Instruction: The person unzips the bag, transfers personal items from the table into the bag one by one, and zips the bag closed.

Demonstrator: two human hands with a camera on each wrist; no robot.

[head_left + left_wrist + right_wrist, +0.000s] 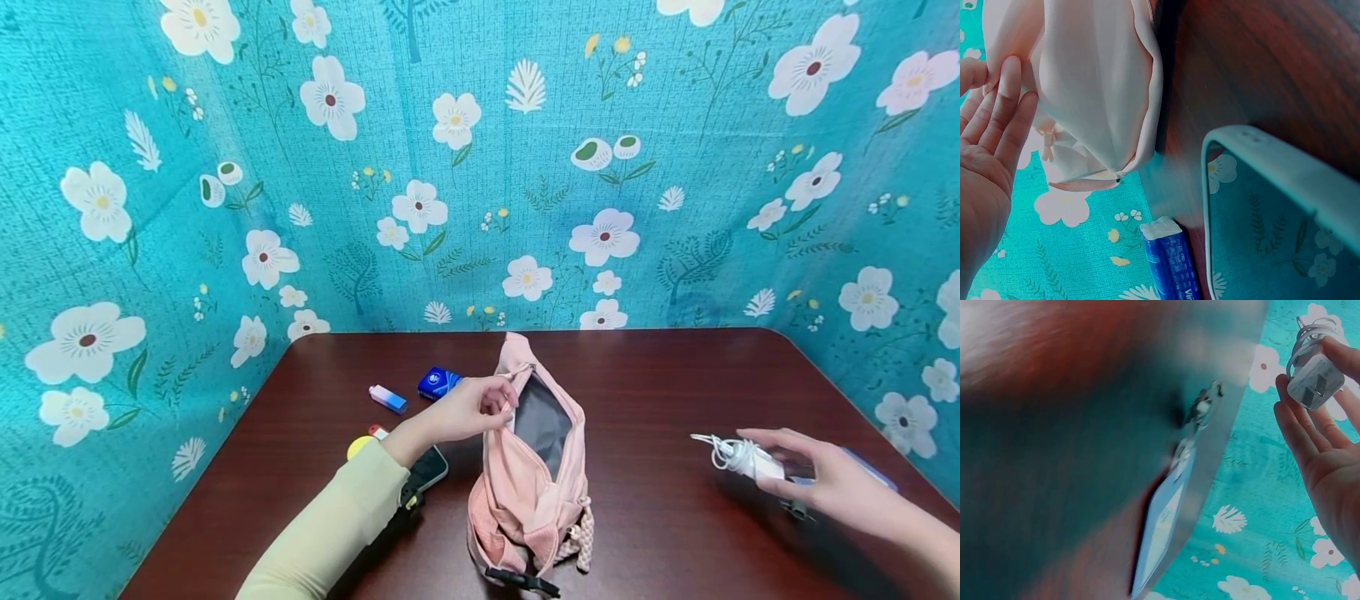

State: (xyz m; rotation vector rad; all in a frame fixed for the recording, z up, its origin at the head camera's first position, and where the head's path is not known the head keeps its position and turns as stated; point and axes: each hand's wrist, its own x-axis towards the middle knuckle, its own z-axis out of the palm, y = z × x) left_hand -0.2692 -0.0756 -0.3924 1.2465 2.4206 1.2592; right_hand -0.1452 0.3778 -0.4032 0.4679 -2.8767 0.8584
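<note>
A pink fabric sling bag [510, 487] lies on the table with its zip undone and its grey lining showing. My left hand [477, 408] pinches the left edge of that opening; in the left wrist view its fingers [1009, 103] meet the pale cloth. Over the right side of the table, my right hand [817, 475] holds a white charger [753, 460] with its cable wound round it. The right wrist view shows the charger's plug [1316, 384] between thumb and fingers, raised off the table.
Under my right hand lies a blue-edged card holder [1163, 519] with a metal clip. Left of the bag are a blue tissue pack [437, 382], a pink-and-blue small stick [387, 398], a phone [431, 468] and a yellow round thing [358, 447]. A flowered cloth hangs behind.
</note>
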